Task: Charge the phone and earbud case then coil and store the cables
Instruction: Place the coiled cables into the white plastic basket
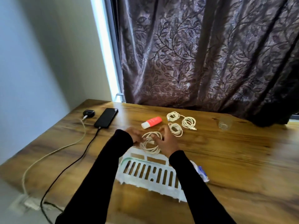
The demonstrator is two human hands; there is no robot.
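Observation:
A black phone (106, 118) lies at the far left of the wooden table with a black cable (71, 165) plugged into its near end. Beside it the black earbud case (88, 113) has a white cable (48, 155) plugged in. Both cables run off the table's left edge. My left hand (135, 135) and my right hand (166, 140) hold a loosely coiled white cable (149, 143) just above the far rim of a white slotted basket (152, 173). Three more coiled white cables lie behind: one (176, 129) by my right hand, one (189, 122) farther right, one (173, 116) at the back.
A coral-and-white tube (151, 122) lies behind my hands. A clear glass (225, 122) stands at the far right near the dark patterned curtain (202, 54). A white and blue packet (202, 172) shows beside the basket. A white power strip (30, 203) lies on the floor at the left.

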